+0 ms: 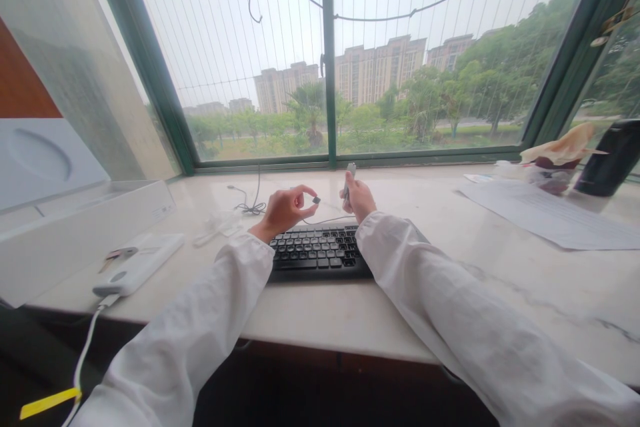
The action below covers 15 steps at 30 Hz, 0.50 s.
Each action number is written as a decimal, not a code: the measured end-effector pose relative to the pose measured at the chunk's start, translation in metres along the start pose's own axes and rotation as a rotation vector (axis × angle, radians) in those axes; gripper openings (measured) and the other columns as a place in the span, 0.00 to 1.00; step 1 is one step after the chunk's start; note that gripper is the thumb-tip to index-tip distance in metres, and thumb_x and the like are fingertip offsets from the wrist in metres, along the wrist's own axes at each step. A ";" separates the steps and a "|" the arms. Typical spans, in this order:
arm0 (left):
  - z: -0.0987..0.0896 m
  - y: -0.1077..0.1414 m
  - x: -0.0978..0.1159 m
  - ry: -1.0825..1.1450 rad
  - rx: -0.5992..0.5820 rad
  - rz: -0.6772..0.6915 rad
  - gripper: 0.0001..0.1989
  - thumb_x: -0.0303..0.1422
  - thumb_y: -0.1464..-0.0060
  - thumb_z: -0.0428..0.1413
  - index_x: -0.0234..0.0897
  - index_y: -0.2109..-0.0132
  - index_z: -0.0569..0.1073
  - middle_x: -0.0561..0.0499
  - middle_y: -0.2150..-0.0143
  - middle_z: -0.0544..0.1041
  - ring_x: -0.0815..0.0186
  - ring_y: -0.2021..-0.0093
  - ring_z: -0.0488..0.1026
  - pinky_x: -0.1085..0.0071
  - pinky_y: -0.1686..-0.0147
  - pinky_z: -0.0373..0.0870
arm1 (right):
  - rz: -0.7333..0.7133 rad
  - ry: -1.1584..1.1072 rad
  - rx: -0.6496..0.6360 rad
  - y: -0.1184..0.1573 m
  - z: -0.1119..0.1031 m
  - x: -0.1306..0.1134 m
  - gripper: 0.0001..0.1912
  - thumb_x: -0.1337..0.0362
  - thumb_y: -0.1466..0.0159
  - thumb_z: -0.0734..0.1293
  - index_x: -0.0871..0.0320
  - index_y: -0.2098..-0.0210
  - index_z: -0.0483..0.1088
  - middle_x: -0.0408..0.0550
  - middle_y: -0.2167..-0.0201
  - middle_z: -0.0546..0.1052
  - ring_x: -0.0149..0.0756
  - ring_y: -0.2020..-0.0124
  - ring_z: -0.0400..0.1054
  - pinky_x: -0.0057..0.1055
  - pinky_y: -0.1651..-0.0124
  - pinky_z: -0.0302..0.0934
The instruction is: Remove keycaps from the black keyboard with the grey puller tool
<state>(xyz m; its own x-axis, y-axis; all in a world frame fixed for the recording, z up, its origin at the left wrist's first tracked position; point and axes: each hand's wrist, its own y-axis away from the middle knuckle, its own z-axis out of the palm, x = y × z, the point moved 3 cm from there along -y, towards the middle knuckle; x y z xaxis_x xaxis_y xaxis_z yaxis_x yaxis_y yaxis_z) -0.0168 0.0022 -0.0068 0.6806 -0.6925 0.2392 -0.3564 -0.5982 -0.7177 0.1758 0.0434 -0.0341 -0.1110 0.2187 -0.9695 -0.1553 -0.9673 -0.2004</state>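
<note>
- White cable (90,340) hangs over the front edge of the worktop (330,323), near its left end; a sleeve (200,320) catching it could drag down the white device (155,257).
- Left hand (284,210) pinches a small black piece (317,200) between thumb and index finger, just beyond the back edge of the keyboard (320,272); a loose pinch could drop it among the keys.
- Right hand (360,197) is wrapped around a grey tool (351,169); a slip could let it fall.
- Print on the white box (100,240), keyboard and paper sheet (550,213) is too small for reading.
</note>
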 end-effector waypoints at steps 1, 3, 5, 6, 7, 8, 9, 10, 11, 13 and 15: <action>0.000 0.000 0.000 0.002 0.010 0.005 0.11 0.39 0.49 0.57 0.40 0.59 0.76 0.59 0.80 0.65 0.74 0.79 0.61 0.77 0.75 0.57 | -0.003 0.017 -0.045 0.003 0.001 -0.002 0.24 0.40 0.40 0.62 0.56 0.68 0.60 0.43 0.78 0.72 0.23 0.89 0.58 0.24 0.89 0.48; -0.001 0.000 0.000 0.002 0.030 0.007 0.11 0.38 0.49 0.58 0.40 0.60 0.76 0.59 0.81 0.64 0.74 0.79 0.61 0.77 0.75 0.57 | 0.000 0.039 -0.144 0.010 0.005 -0.005 0.22 0.44 0.41 0.66 0.57 0.65 0.61 0.45 0.75 0.75 0.23 0.87 0.59 0.23 0.88 0.50; -0.001 0.000 -0.001 -0.002 0.044 0.004 0.11 0.38 0.50 0.59 0.40 0.60 0.76 0.60 0.81 0.64 0.75 0.79 0.61 0.77 0.75 0.58 | 0.002 0.079 -0.226 0.017 0.008 -0.008 0.21 0.47 0.42 0.69 0.58 0.64 0.61 0.47 0.72 0.77 0.23 0.86 0.59 0.23 0.86 0.52; -0.001 0.000 -0.001 -0.005 0.047 0.003 0.11 0.38 0.50 0.59 0.40 0.60 0.76 0.60 0.81 0.64 0.75 0.79 0.61 0.78 0.75 0.57 | 0.001 0.105 -0.258 0.019 0.010 -0.009 0.21 0.49 0.42 0.70 0.58 0.64 0.62 0.48 0.71 0.78 0.23 0.86 0.60 0.22 0.86 0.53; -0.001 0.000 -0.001 -0.010 0.048 0.003 0.10 0.37 0.50 0.59 0.40 0.60 0.76 0.60 0.81 0.64 0.75 0.79 0.61 0.78 0.75 0.57 | -0.002 0.132 -0.286 0.021 0.011 -0.010 0.22 0.49 0.43 0.71 0.58 0.63 0.62 0.49 0.70 0.79 0.23 0.85 0.61 0.22 0.85 0.55; -0.001 0.000 -0.001 -0.016 0.045 0.006 0.11 0.37 0.50 0.59 0.41 0.59 0.77 0.60 0.81 0.64 0.75 0.79 0.61 0.78 0.75 0.57 | -0.005 0.157 -0.307 0.023 0.013 -0.010 0.22 0.50 0.44 0.72 0.58 0.63 0.62 0.49 0.69 0.79 0.23 0.85 0.61 0.22 0.84 0.56; -0.001 -0.001 -0.001 -0.024 0.039 0.011 0.11 0.36 0.51 0.59 0.41 0.59 0.77 0.60 0.81 0.64 0.75 0.79 0.61 0.78 0.75 0.57 | -0.010 0.177 -0.322 0.023 0.014 -0.009 0.23 0.50 0.45 0.72 0.58 0.63 0.62 0.49 0.68 0.79 0.23 0.84 0.62 0.22 0.84 0.56; -0.001 -0.001 -0.001 -0.032 0.032 0.017 0.11 0.36 0.51 0.59 0.41 0.59 0.77 0.60 0.81 0.64 0.75 0.79 0.61 0.78 0.75 0.57 | -0.017 0.192 -0.334 0.023 0.015 -0.009 0.23 0.51 0.46 0.73 0.58 0.62 0.62 0.48 0.69 0.79 0.23 0.84 0.62 0.22 0.84 0.56; -0.001 -0.001 0.000 -0.040 0.026 0.022 0.11 0.35 0.51 0.59 0.42 0.58 0.77 0.60 0.81 0.65 0.75 0.79 0.61 0.78 0.75 0.57 | -0.024 0.203 -0.341 0.023 0.015 -0.008 0.24 0.52 0.47 0.74 0.58 0.62 0.61 0.46 0.71 0.79 0.23 0.85 0.62 0.22 0.85 0.55; 0.000 -0.001 0.000 -0.049 0.014 0.030 0.11 0.35 0.51 0.59 0.42 0.58 0.77 0.60 0.80 0.66 0.75 0.79 0.61 0.78 0.74 0.57 | -0.043 0.214 -0.359 0.023 0.016 -0.007 0.24 0.55 0.48 0.75 0.58 0.62 0.61 0.43 0.75 0.77 0.25 0.85 0.62 0.22 0.85 0.55; 0.000 0.000 0.000 -0.047 0.006 0.035 0.10 0.34 0.50 0.58 0.42 0.59 0.77 0.60 0.80 0.66 0.75 0.79 0.62 0.78 0.74 0.58 | -0.064 0.210 -0.380 0.022 0.016 -0.006 0.23 0.57 0.48 0.75 0.58 0.62 0.61 0.40 0.77 0.75 0.25 0.85 0.63 0.23 0.85 0.56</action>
<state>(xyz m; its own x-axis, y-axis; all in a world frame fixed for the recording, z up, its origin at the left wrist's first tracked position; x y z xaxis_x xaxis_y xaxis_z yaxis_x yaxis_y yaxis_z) -0.0162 0.0025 -0.0068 0.6970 -0.6934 0.1830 -0.3771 -0.5714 -0.7289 0.1569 0.0226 -0.0306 0.0957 0.2867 -0.9532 0.2216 -0.9397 -0.2604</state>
